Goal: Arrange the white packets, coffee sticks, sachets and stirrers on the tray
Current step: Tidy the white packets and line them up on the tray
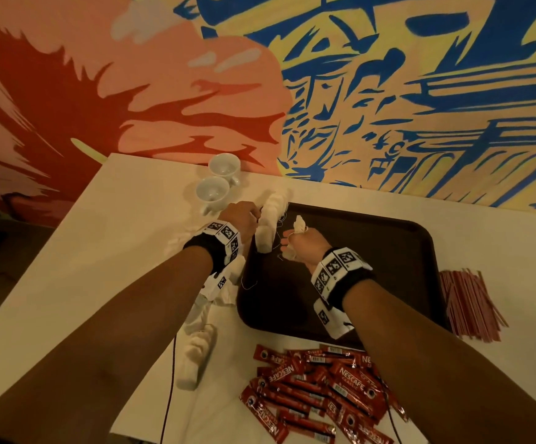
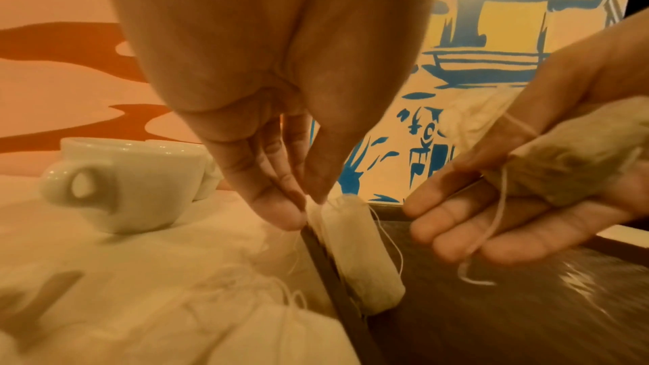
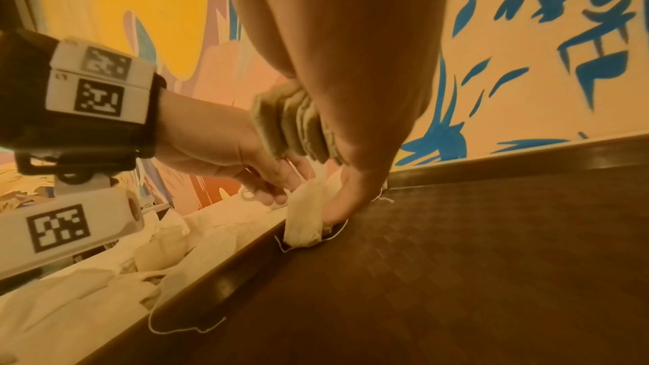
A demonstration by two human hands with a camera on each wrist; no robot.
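The left hand [image 2: 274, 176] pinches a row of white packets [image 1: 268, 224] lying lengthwise along the tray's [image 1: 420, 251] left rim; the right hand [image 1: 301, 243] grips a bundle of packets [image 2: 576, 165]. Only the left wrist view shows its outstretched fingers [image 2: 498, 235].

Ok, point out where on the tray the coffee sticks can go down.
Bare: the tray floor right of the right hand, out to the rim beside the stirrers. Crowded: the left rim, where the left hand stands white packets.

Your head view looks steeply down on the brown tray [image 1: 398, 251] from above. Both wrist views sit close, sharing its left rim [image 2: 326, 265].
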